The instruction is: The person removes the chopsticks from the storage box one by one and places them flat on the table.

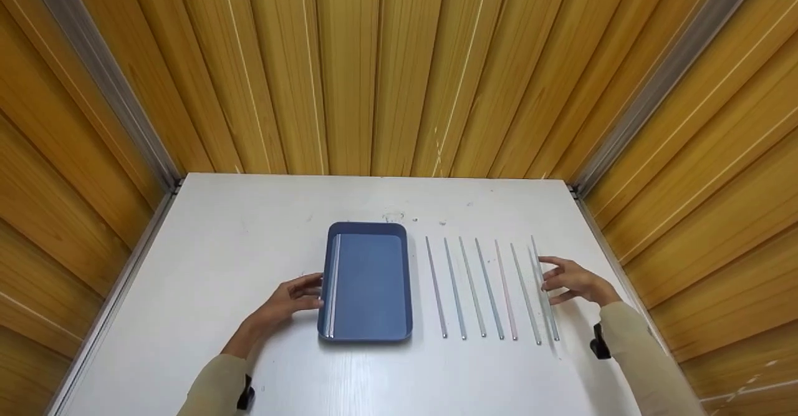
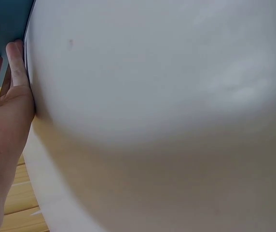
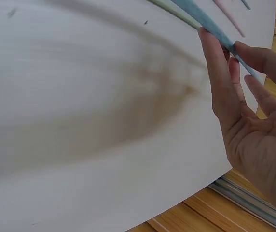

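My left hand (image 1: 283, 307) rests its fairly straight thumb and fingers against the outer left wall of a blue rectangular tray (image 1: 374, 285). In the left wrist view, the thumb lies along the side of that tray (image 2: 7, 24). Pale thin sticks (image 1: 334, 285) lie lengthwise inside by the tray's left wall. At the right, my right hand (image 1: 580, 282) pinches a light blue stick (image 1: 545, 291) between thumb and fingers, as the right wrist view shows on the same stick (image 3: 208, 23). A shadow line runs beside the stick on the table.
Several thin sticks in pastel colours, among them a pink stick (image 1: 505, 288) and a green stick (image 1: 525, 291), lie in a spaced row between tray and right hand. The white table (image 1: 249, 247) is bounded by wood-patterned walls (image 1: 349, 79) and metal corner posts.
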Demonstrator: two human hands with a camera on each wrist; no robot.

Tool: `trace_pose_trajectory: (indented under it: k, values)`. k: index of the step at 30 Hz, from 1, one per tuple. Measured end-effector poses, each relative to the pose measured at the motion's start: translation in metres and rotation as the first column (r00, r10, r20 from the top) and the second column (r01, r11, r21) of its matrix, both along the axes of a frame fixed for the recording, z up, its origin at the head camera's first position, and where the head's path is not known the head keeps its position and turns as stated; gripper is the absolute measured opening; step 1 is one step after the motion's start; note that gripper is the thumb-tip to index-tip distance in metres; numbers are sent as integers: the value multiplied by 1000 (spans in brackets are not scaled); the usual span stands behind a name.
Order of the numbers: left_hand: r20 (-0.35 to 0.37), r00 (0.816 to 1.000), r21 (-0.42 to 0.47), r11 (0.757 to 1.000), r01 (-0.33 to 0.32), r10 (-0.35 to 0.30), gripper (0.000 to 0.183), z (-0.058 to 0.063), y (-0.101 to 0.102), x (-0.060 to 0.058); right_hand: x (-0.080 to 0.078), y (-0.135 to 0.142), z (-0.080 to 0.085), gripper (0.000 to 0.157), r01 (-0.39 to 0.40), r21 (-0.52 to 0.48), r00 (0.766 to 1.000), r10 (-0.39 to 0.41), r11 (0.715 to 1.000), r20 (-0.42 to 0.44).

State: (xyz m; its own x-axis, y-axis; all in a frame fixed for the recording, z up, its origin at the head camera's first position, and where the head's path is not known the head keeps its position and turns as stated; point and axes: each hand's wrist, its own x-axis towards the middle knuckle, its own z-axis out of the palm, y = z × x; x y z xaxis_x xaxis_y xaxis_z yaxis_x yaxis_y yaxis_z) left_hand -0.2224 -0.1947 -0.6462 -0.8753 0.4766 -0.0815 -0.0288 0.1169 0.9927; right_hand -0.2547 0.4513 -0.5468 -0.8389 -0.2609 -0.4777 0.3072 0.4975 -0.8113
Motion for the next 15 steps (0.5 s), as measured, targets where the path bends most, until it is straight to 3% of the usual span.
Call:
trace_pose_trajectory:
  k: [15]
  values:
    - [18, 1000, 3, 1000, -10, 10, 69, -2, 1, 0, 12, 10, -26, 79, 41, 151, 996, -28, 988, -85]
